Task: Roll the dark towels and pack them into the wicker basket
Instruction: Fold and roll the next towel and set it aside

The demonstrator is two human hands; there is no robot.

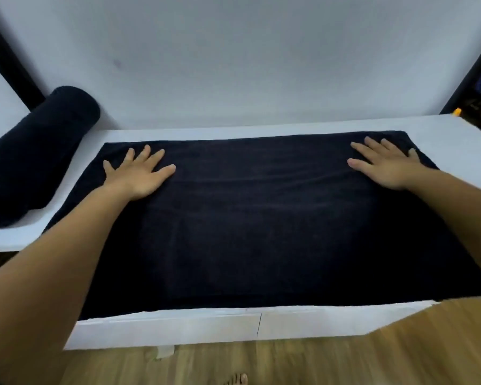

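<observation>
A dark navy towel [250, 218] lies spread flat over the white table top [456, 129], reaching from near the back edge to the front edge. My left hand [139, 173] rests palm down with fingers spread on the towel's far left part. On the far right corner my right hand [386, 168] presses flat, fingers straight. A second dark towel [36, 151], rolled into a thick cylinder, lies on the table at the far left, apart from the spread one. No wicker basket is in view.
A white wall [247, 56] rises right behind the table. Dark frames stand at the upper left and upper right corners. Wooden floor [345, 362] runs below the table's front edge, with toes showing at the bottom.
</observation>
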